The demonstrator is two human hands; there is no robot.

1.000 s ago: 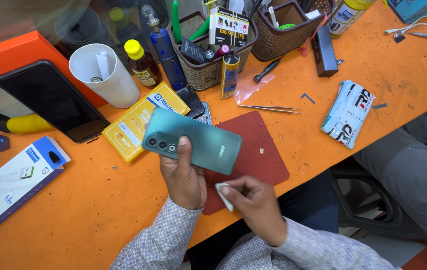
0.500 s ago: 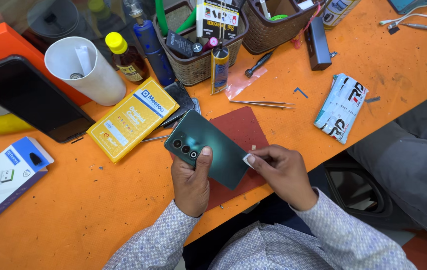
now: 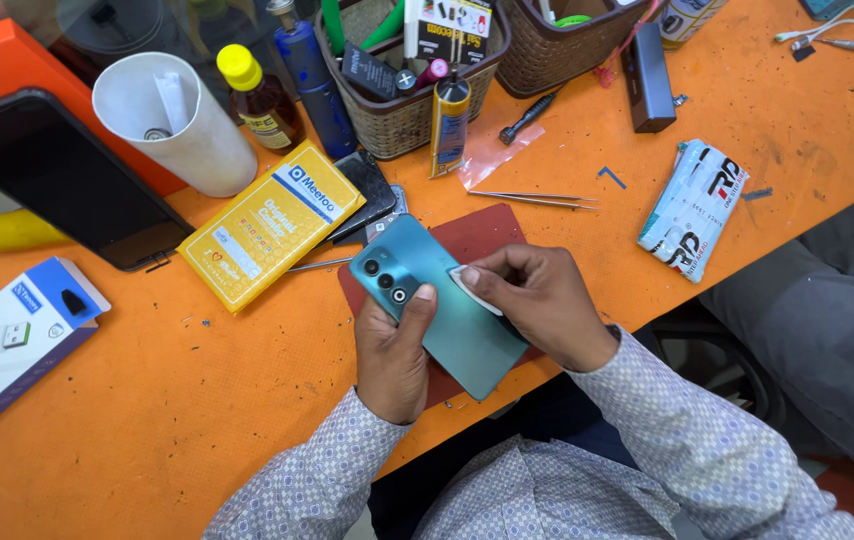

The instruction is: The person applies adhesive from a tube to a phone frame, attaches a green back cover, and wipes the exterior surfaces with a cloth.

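My left hand (image 3: pixel 394 352) grips a teal smartphone (image 3: pixel 444 318), back side up, with its three camera lenses near my thumb. It is held just above a dark red mat (image 3: pixel 487 232) at the near edge of the orange table (image 3: pixel 147 420). With my right hand (image 3: pixel 537 300) I pinch a small white wipe (image 3: pixel 475 296) and press it onto the phone's back, near the middle.
A yellow box (image 3: pixel 267 222) and loose phone parts lie left of the mat; tweezers (image 3: pixel 532 198) lie behind it. Further back are a white paper cup (image 3: pixel 182 125), bottles, two baskets of tools, a black power bank (image 3: pixel 647 75) and a white packet (image 3: pixel 695 205). A black tablet (image 3: pixel 62 180) and blue-white box (image 3: pixel 7 340) sit left.
My right hand came up from below the phone and brought the white wipe onto its back. My left hand lowered the phone nearer the table edge.
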